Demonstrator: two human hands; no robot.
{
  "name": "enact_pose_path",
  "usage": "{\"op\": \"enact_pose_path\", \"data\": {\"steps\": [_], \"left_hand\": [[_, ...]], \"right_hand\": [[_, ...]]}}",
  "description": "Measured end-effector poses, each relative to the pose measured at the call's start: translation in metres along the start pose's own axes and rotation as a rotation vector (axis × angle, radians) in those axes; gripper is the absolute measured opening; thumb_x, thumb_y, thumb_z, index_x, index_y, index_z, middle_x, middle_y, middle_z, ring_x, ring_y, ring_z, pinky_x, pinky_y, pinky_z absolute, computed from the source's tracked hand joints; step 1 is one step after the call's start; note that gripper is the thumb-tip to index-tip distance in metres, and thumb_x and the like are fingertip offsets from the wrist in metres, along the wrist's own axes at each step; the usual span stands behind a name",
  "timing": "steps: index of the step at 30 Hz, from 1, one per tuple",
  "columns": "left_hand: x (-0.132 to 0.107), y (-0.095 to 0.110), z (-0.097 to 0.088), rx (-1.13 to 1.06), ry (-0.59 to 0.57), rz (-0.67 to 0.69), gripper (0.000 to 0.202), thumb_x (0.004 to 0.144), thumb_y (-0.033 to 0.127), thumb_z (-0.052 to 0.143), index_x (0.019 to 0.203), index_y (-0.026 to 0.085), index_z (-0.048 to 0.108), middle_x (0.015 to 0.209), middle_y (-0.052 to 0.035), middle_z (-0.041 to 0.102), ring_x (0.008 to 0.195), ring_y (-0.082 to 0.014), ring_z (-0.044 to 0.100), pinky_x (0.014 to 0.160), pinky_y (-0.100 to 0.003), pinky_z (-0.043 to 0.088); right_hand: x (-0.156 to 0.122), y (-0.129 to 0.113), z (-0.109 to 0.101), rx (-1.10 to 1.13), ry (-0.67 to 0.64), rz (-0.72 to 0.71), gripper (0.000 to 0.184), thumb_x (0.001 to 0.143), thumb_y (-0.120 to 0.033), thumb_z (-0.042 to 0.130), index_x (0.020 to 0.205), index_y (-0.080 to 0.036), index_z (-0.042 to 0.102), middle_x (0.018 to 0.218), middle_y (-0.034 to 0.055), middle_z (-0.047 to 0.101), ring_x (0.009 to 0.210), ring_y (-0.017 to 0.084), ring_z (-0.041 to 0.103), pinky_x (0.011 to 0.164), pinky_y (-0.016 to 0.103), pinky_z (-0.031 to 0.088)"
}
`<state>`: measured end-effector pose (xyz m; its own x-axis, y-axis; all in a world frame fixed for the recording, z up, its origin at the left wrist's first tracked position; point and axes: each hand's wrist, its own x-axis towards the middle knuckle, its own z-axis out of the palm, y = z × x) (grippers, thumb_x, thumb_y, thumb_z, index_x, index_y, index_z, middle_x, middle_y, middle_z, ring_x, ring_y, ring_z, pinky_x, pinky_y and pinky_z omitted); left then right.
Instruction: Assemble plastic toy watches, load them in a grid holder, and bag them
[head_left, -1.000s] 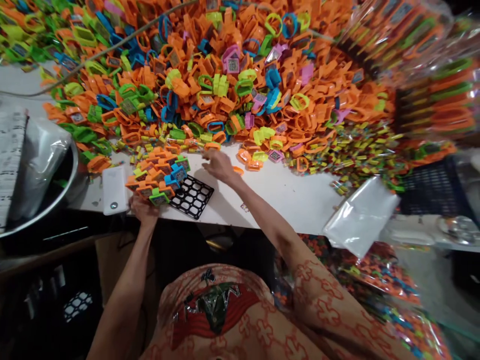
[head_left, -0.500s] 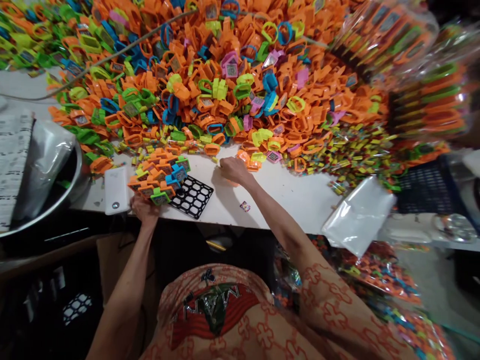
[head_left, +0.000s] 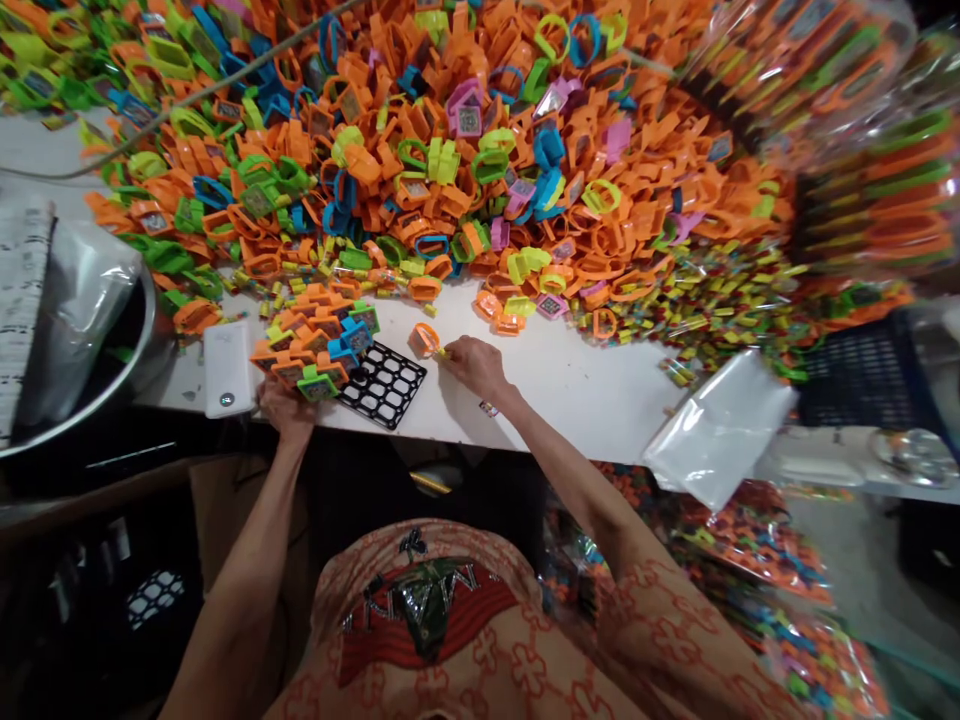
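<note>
My left hand (head_left: 289, 405) is closed around the underside of a bunch of toy watches (head_left: 311, 345), mostly orange with a few blue, green and yellow ones. Its fingers are largely hidden by them. A black plastic grid (head_left: 390, 388) lies on the white table beside the bunch, partly behind it. My right hand (head_left: 478, 366) pinches a small yellow wrapped piece (head_left: 444, 352) at its fingertips. Just left of those fingertips is an orange toy watch (head_left: 425, 340); whether they touch is unclear. A small printed square (head_left: 489, 409) shows partly beneath my right wrist.
A huge heap of toy watches (head_left: 450, 130) covers the back of the table. Small yellow wrapped pieces (head_left: 697, 300) are piled at the right. A white power bank (head_left: 228, 370) lies left, clear plastic bags (head_left: 724, 425) right. A metal basin (head_left: 142, 345) stands far left.
My right hand has drawn back towards me and slightly right from the heap's edge. An orange toy watch now shows left of its fingertips. My left hand has barely moved.
</note>
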<state>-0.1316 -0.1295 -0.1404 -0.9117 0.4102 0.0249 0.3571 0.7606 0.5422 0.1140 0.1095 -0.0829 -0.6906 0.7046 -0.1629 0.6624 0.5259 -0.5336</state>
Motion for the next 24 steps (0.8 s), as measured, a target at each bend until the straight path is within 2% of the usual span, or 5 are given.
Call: {"op": "enact_pose_path", "data": {"steps": [3, 6, 10, 15, 24], "left_hand": [[-0.001, 0.002, 0.0, 0.06, 0.024, 0.019, 0.022, 0.067, 0.03, 0.064, 0.085, 0.017, 0.063, 0.097, -0.0139, 0.067, 0.1, -0.0347, 0.063, 0.1, -0.052, 0.05], [-0.002, 0.003, 0.001, 0.032, 0.041, 0.018, 0.023, 0.065, 0.028, 0.066, 0.085, 0.017, 0.064, 0.096, -0.0128, 0.068, 0.1, -0.0335, 0.063, 0.099, -0.05, 0.051], [-0.003, 0.003, 0.002, 0.023, 0.046, 0.029, 0.023, 0.067, 0.026, 0.066, 0.088, 0.017, 0.065, 0.1, -0.0129, 0.068, 0.106, -0.0348, 0.063, 0.103, -0.051, 0.05], [-0.006, 0.0, 0.004, 0.02, 0.036, 0.029, 0.022, 0.073, 0.024, 0.065, 0.093, 0.016, 0.067, 0.104, -0.0141, 0.068, 0.11, -0.0349, 0.063, 0.104, -0.049, 0.049], [-0.004, -0.005, 0.009, 0.013, 0.048, -0.022, 0.014, 0.08, 0.019, 0.058, 0.09, 0.018, 0.068, 0.102, -0.0126, 0.07, 0.109, -0.0335, 0.063, 0.101, -0.048, 0.049]], "right_hand": [[0.004, -0.009, -0.008, -0.142, -0.06, 0.0, 0.013, 0.085, -0.017, 0.063, 0.075, -0.017, 0.071, 0.1, 0.011, 0.077, 0.098, 0.024, 0.07, 0.075, 0.029, 0.045], [0.009, -0.02, -0.005, 0.153, -0.13, 0.029, 0.003, 0.075, -0.016, 0.065, 0.072, -0.017, 0.066, 0.079, 0.0046, 0.072, 0.078, 0.019, 0.068, 0.067, 0.026, 0.044], [0.001, -0.048, 0.026, 0.733, -0.252, 0.066, 0.007, 0.063, -0.019, 0.063, 0.067, -0.019, 0.058, 0.059, -0.0056, 0.058, 0.056, 0.012, 0.055, 0.056, 0.023, 0.043], [-0.008, -0.089, 0.073, 1.002, -0.359, 0.023, 0.018, 0.056, -0.022, 0.072, 0.064, -0.019, 0.056, 0.061, -0.0064, 0.057, 0.059, 0.011, 0.052, 0.059, 0.023, 0.044], [-0.017, -0.109, 0.08, 0.336, -0.279, -0.411, 0.015, 0.077, -0.009, 0.061, 0.087, -0.017, 0.069, 0.095, 0.0059, 0.074, 0.079, 0.018, 0.065, 0.07, 0.025, 0.042]]}}
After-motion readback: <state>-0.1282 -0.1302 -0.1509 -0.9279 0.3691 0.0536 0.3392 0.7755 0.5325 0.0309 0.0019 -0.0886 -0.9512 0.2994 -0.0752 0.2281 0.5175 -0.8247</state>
